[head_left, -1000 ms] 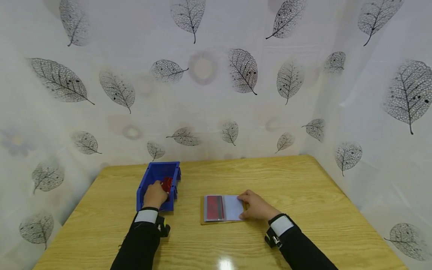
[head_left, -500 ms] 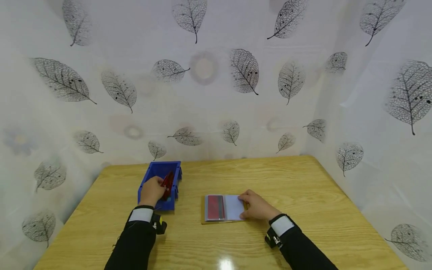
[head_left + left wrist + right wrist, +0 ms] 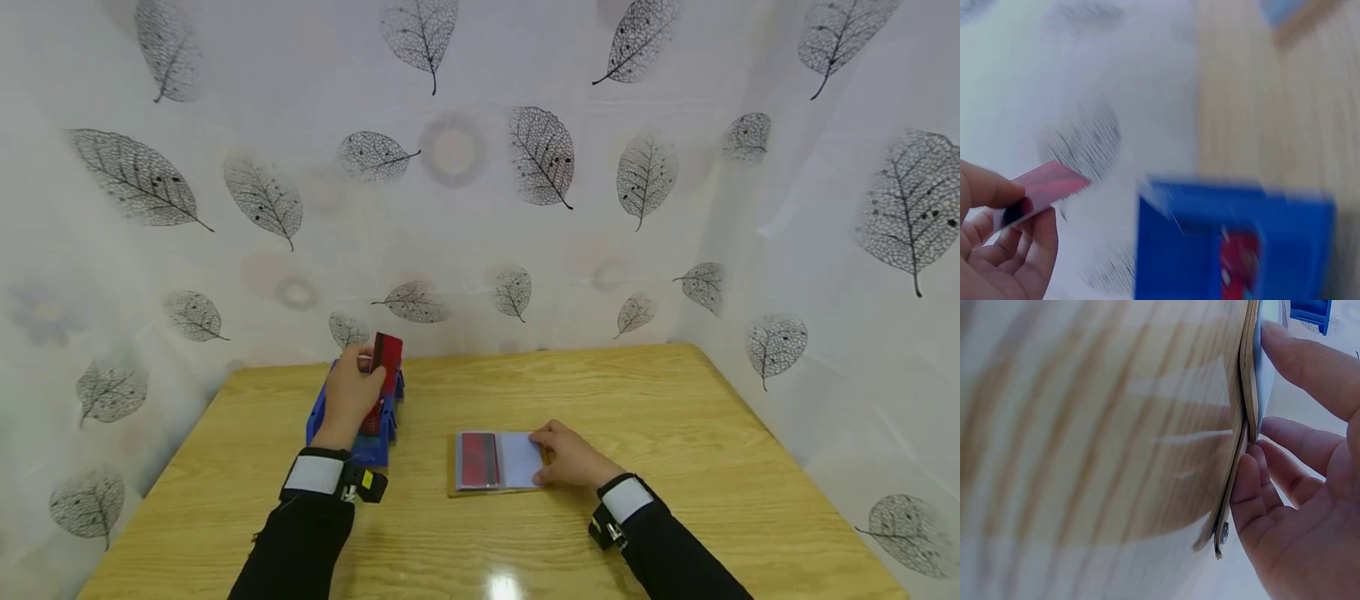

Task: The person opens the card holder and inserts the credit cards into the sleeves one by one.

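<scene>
My left hand (image 3: 351, 390) pinches a red card (image 3: 391, 352) with a dark stripe, raised over the blue bin (image 3: 316, 417). In the left wrist view the card (image 3: 1060, 181) is tilted, with the thumb on one face and fingers behind. My right hand (image 3: 573, 458) holds the right edge of an open card holder (image 3: 517, 461) lying on the table. A red card (image 3: 476, 460) sits in the holder's left clear sleeve; the right page looks white. The right wrist view has my thumb and bent fingers (image 3: 1285, 453) against the holder's edge (image 3: 1249, 381).
More red cards (image 3: 1239, 256) lie inside the blue bin, at the left of the wooden table (image 3: 600, 392). A white curtain (image 3: 480, 225) with leaf prints hangs behind and beside the table.
My left hand has taken a red card out of the blue bin and lifted it up and slightly right. The right hand and card holder have stayed in place.
</scene>
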